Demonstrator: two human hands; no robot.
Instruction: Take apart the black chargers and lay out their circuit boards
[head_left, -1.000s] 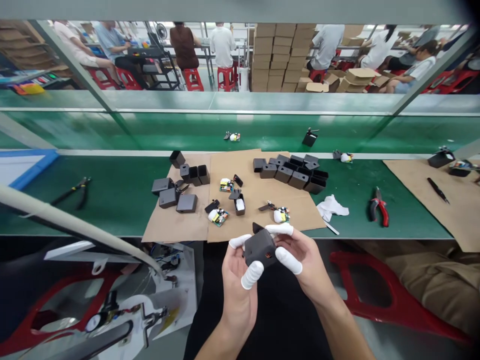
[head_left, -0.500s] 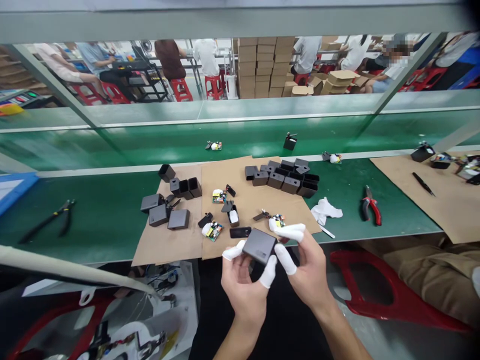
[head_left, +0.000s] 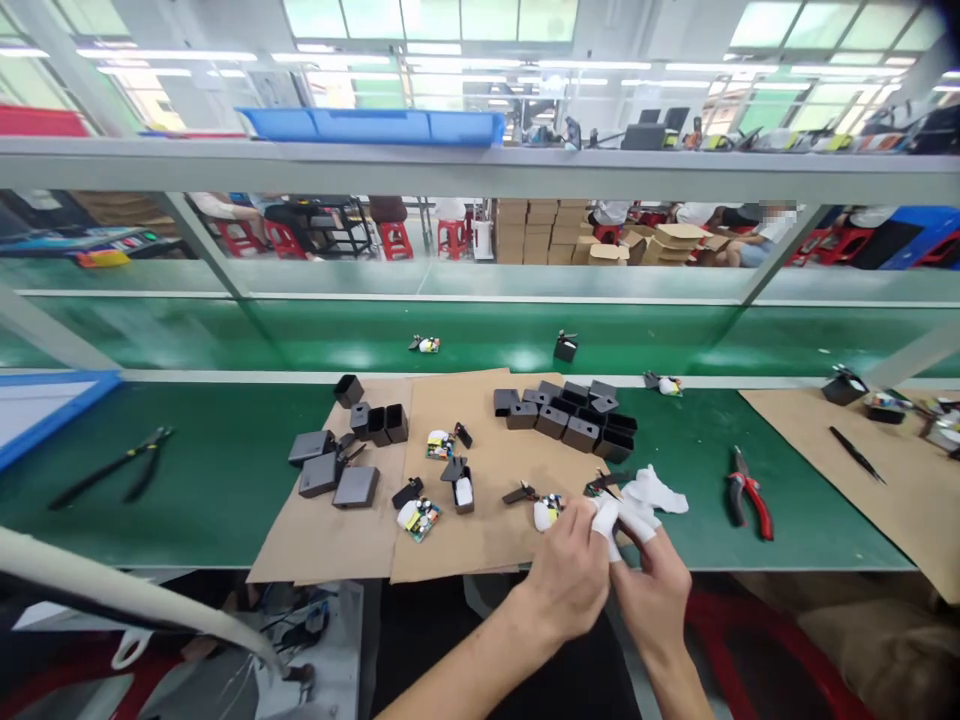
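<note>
Both hands, fingertips in white finger cots, meet at the bench's front edge. My left hand (head_left: 566, 570) is closed around a black plastic case, which its fingers mostly hide. My right hand (head_left: 652, 575) grips the same case from the right, fingers bent. Just beyond the fingertips a black plug part (head_left: 604, 484) sticks up; whether it is joined to the case I cannot tell. Close to the left hand lies a circuit board (head_left: 548, 511) with a black end piece (head_left: 519, 494). A crumpled white cloth (head_left: 656, 490) lies beyond the right hand.
Dark cases stand in a group (head_left: 566, 420) and a left cluster (head_left: 319, 473) on cardboard (head_left: 427, 555). More circuit boards (head_left: 418, 519) lie between. Red-handled pliers (head_left: 748, 493) are right, black-handled pliers (head_left: 112, 468) left. A pale hose (head_left: 142, 585) crosses lower left.
Both hands have moved right, and the case has turned so that fingers cover most of it. The flat black piece near the front edge is gone from its place. The view has tilted up.
</note>
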